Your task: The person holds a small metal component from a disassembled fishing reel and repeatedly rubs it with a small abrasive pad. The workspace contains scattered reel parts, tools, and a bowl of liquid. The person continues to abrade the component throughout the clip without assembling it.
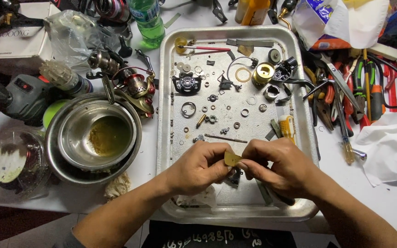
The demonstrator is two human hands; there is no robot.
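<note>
Here, head view only. Both hands meet over the near end of a metal tray [167, 92] that sits on a cluttered white table [391, 197]. Left hand [197, 167] and right hand [279, 163] pinch one small yellowish tab [231, 158] between them, fingers of each closed on it; the tab is held just above the tray floor. A small dark part [235, 176] shows directly under the tab, between the two hands; whether either hand grips it, cannot tell.

Tray holds many loose bits spread well apart: washers, small rings, screws, a thin rod [226, 138] lying just beyond the fingertips, a brass-coloured spool [263, 73] toward the far right, a black housing piece [187, 84] toward the far left, a red-handled brush [205, 48] along the far edge.

Left of the tray: nested steel bowls [93, 138], the inner one with yellowish residue; a red and gold fishing reel [136, 89] beside them; a clear plastic tub [8, 165] at the table edge; a green bottle [148, 20] farther back.

Right of the tray: a heap of pliers and screwdrivers [350, 92] with red and orange handles, and a crumpled white tissue [389, 144] near the right forearm.
</note>
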